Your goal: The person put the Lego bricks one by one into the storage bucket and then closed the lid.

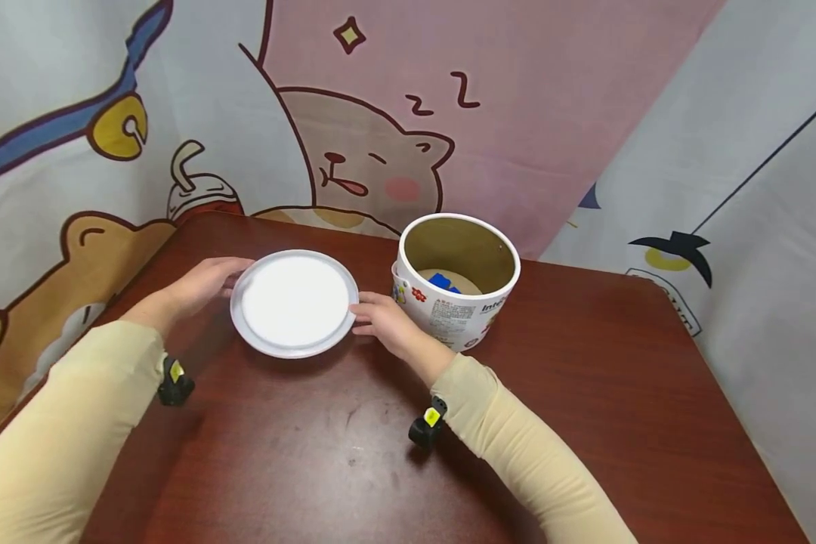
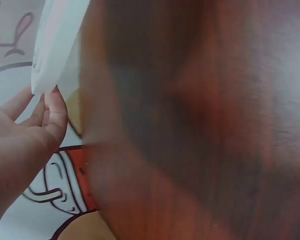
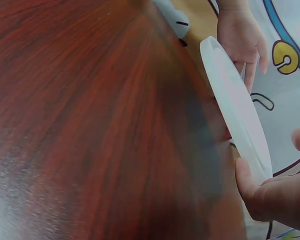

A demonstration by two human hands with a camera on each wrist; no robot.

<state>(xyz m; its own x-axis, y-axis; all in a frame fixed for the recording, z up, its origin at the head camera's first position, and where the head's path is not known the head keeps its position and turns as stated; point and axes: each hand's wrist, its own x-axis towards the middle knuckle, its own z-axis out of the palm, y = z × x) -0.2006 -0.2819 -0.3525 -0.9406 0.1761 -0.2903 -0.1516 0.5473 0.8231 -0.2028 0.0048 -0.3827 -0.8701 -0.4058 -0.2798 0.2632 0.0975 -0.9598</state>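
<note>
A round white lid (image 1: 295,302) is held up over the table between both hands, its flat face up in the head view. On its left edge, the left hand (image 1: 207,283) pinches the rim; the left wrist view shows thumb and fingers of that hand (image 2: 27,130) meeting at the lid's edge (image 2: 52,65). The right hand (image 1: 391,321) holds the opposite edge, with fingers (image 3: 245,177) against the rim in the right wrist view. Just right of that hand stands a white printed bucket (image 1: 449,313), uncovered, with blue pieces (image 1: 442,282) at its bottom.
The reddish-brown wooden table (image 1: 585,423) carries the bucket near its back edge. Behind it hangs a curtain (image 1: 517,113) printed with cartoon animals. Each wrist wears a small black camera, one on the left (image 1: 174,384), one on the right (image 1: 427,425).
</note>
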